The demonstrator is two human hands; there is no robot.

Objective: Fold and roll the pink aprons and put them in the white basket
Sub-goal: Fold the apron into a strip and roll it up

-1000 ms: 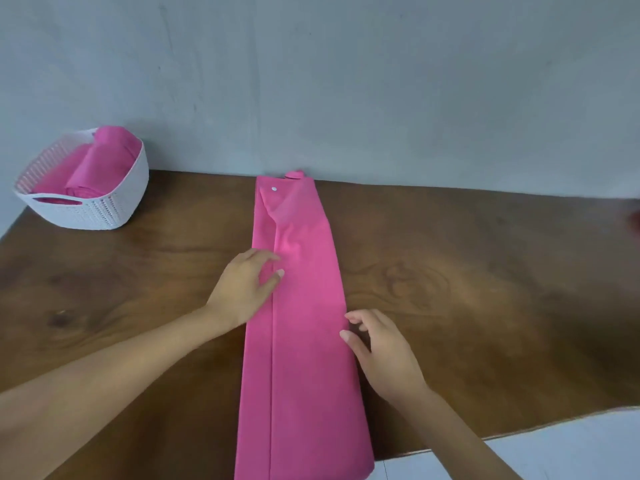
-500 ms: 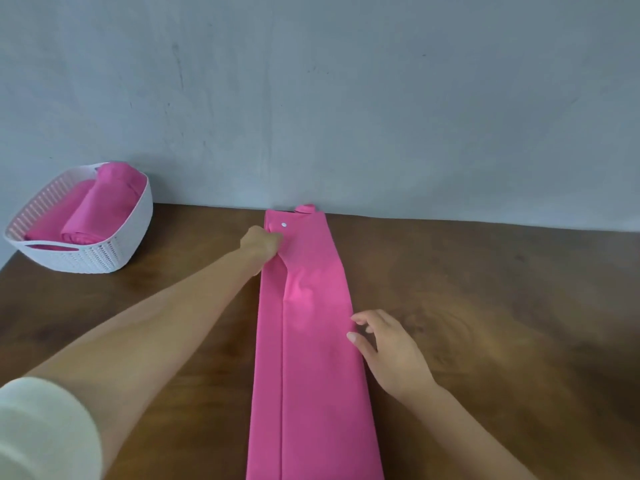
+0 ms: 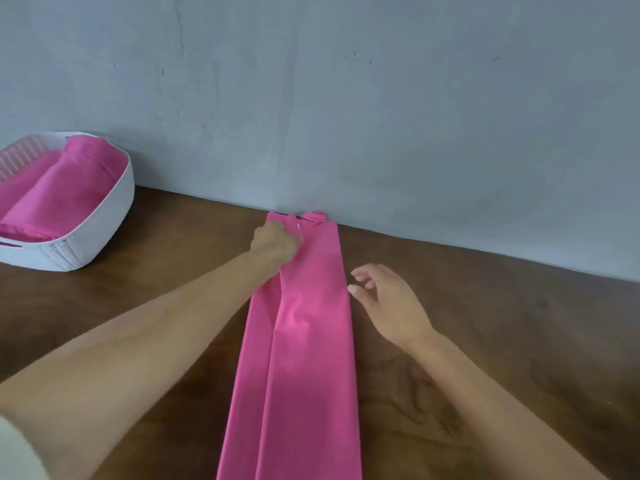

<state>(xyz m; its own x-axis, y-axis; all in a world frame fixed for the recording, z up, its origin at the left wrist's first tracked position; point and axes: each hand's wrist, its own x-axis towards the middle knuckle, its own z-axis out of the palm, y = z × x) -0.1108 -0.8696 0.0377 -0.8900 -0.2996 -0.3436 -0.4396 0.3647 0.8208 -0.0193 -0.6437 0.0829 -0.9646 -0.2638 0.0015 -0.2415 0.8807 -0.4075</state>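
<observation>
Folded pink apron [image 3: 304, 358] lies as a strip on the table [image 3: 485, 341], long axis running from the person to the wall. Left hand [image 3: 277, 242] grip curled onto its far end. Right hand [image 3: 391, 306] loose, empty, beside its right edge.

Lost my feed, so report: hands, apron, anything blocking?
Left hand grips apron at far end. Right hand open beside it. White basket far left, holds rolled aprons.

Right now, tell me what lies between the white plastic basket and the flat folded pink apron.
The head view shows only bare brown wooden table between the white plastic basket and the flat folded pink apron.
</observation>
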